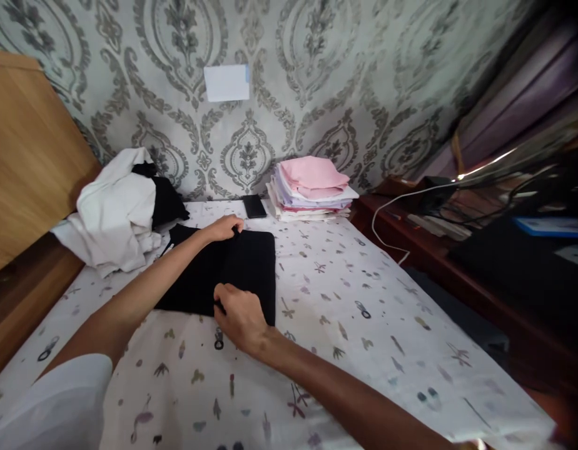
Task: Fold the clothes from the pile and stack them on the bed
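Note:
A black garment (251, 256) lies partly folded and flat on the patterned bed sheet (317, 312). At its far edge my left hand (223, 227) is closed on the cloth, with the fingers pinching it. Nearer to me, my right hand (239, 315) grips the near edge of the same garment, its fingers curled in. A fold line runs between the two hands. The right part of the garment reaches past both hands. A small white tag or mark shows at its left edge, close to my left forearm.
A heap of white clothes (113, 206) with a black piece (167, 200) lies at the left by a wooden board (30, 150). Against the wall are a dark phone (254, 206) and a folded stack topped in pink (312, 175). A white cable (376, 215) hangs at the right.

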Demonstrator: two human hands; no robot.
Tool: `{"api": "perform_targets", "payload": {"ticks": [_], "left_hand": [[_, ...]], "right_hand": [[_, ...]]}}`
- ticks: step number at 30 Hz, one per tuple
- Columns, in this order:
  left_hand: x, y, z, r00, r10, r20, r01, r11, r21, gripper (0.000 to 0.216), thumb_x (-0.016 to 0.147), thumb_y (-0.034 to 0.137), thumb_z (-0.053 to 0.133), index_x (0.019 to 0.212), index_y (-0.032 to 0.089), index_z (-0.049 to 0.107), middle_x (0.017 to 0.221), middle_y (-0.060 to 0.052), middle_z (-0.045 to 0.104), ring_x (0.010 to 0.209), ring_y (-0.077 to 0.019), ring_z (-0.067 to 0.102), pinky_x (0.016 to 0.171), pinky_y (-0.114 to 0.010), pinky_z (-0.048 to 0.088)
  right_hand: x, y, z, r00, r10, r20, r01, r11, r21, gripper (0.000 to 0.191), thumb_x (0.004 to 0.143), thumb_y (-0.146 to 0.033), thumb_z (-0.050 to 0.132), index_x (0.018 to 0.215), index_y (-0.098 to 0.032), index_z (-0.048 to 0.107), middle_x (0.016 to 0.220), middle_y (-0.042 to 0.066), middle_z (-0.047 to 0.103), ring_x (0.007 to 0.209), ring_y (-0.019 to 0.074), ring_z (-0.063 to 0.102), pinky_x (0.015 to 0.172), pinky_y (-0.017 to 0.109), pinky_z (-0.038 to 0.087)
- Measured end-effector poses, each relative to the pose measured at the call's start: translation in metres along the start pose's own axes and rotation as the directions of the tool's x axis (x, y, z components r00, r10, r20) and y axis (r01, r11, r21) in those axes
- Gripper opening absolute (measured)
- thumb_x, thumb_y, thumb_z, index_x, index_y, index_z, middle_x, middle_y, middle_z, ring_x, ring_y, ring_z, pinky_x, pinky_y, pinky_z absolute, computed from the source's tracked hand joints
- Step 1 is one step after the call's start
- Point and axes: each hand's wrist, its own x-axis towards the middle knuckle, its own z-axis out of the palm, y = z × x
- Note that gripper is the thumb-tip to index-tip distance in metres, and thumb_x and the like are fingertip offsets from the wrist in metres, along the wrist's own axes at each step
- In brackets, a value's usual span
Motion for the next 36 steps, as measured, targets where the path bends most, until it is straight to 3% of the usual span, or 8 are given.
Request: {"api": "perform_targets", "payload": {"ticks": [10,16,19,23,26,29,32,36], "left_hand": [[-0.018,-0.022,0.004,0.978,-0.201,0.059,0.209,0.939,-0.273,0.025,0.06,0.009,0.051,0.079,0.018,0.065,0.069,0.0,0.057,0.059,-0.0136,0.052,0.051,-0.023,0.044],[-0.025,-0.021,0.002,0.955,-0.278,0.099,0.294,0.876,-0.383,0.023,0.082,0.035,0.057,0.085,0.016,0.069,0.078,-0.005,0.061,0.061,-0.013,0.055,0.051,-0.024,0.049],[-0.026,-0.022,0.006,0.967,-0.249,0.044,0.252,0.932,-0.259,0.023,0.081,0.038,0.062,0.086,0.016,0.069,0.077,-0.003,0.061,0.065,-0.0137,0.056,0.056,-0.025,0.049],[-0.027,-0.02,0.009,0.969,-0.241,-0.063,0.237,0.969,-0.065,0.012,0.07,0.016,0.065,0.082,0.017,0.067,0.082,-0.003,0.06,0.081,-0.0197,0.06,0.078,-0.034,0.052],[-0.035,-0.008,0.007,0.963,-0.225,-0.147,0.233,0.972,0.04,0.026,0.074,0.01,0.059,0.098,0.018,0.067,0.106,-0.009,0.06,0.107,-0.0272,0.056,0.098,-0.044,0.045],[-0.048,0.012,0.011,0.971,-0.114,-0.212,0.154,0.971,0.182,0.034,0.089,0.016,0.048,0.12,0.018,0.06,0.125,-0.013,0.057,0.122,-0.028,0.052,0.107,-0.044,0.039],[-0.065,0.027,0.024,0.989,0.015,-0.146,0.025,0.963,0.267,0.041,0.1,0.029,0.04,0.139,0.017,0.048,0.148,-0.014,0.047,0.139,-0.0257,0.042,0.116,-0.041,0.031],[-0.086,0.027,0.043,0.99,-0.101,0.094,0.064,0.94,0.335,0.058,0.101,0.045,0.041,0.151,0.015,0.035,0.164,-0.018,0.027,0.153,-0.0286,0.018,0.122,-0.049,0.016]], "right_hand": [[0.014,-0.012,0.012,0.996,0.011,0.083,0.004,0.984,-0.179,0.017,0.095,-0.019,0.05,0.106,-0.021,0.062,0.106,0.003,0.07,0.083,0.0177,0.068,0.063,0.029,0.042],[0.016,-0.013,0.014,0.996,-0.008,0.087,0.025,0.981,-0.194,0.019,0.095,-0.014,0.048,0.106,-0.02,0.062,0.104,0.004,0.069,0.08,0.0169,0.068,0.062,0.028,0.043],[0.016,-0.013,0.015,0.996,-0.019,0.082,0.034,0.981,-0.19,0.02,0.094,-0.012,0.047,0.105,-0.019,0.062,0.102,0.006,0.069,0.079,0.0175,0.068,0.062,0.028,0.044],[0.011,-0.008,0.017,0.989,-0.122,0.082,0.132,0.983,-0.127,0.018,0.094,-0.025,0.054,0.109,-0.019,0.063,0.105,0.007,0.068,0.081,0.0189,0.067,0.064,0.029,0.046],[0.001,-0.002,0.015,0.973,-0.226,0.055,0.225,0.974,0.018,0.024,0.093,-0.032,0.058,0.113,-0.02,0.063,0.105,0.005,0.068,0.078,0.0166,0.065,0.066,0.028,0.046],[-0.009,0.01,0.009,0.962,-0.256,-0.094,0.271,0.94,0.21,0.023,0.096,-0.029,0.05,0.111,-0.019,0.065,0.097,0.004,0.067,0.071,0.0127,0.061,0.067,0.025,0.047],[-0.012,0.033,0.002,0.951,-0.119,-0.284,0.213,0.921,0.325,0.025,0.096,-0.026,0.044,0.106,-0.018,0.066,0.093,0.005,0.066,0.072,0.0131,0.06,0.07,0.026,0.048],[-0.01,0.075,-0.001,0.922,0.181,-0.343,-0.018,0.904,0.426,0.026,0.089,-0.028,0.049,0.107,-0.016,0.063,0.088,0.006,0.064,0.069,0.0155,0.058,0.07,0.031,0.05]]}}
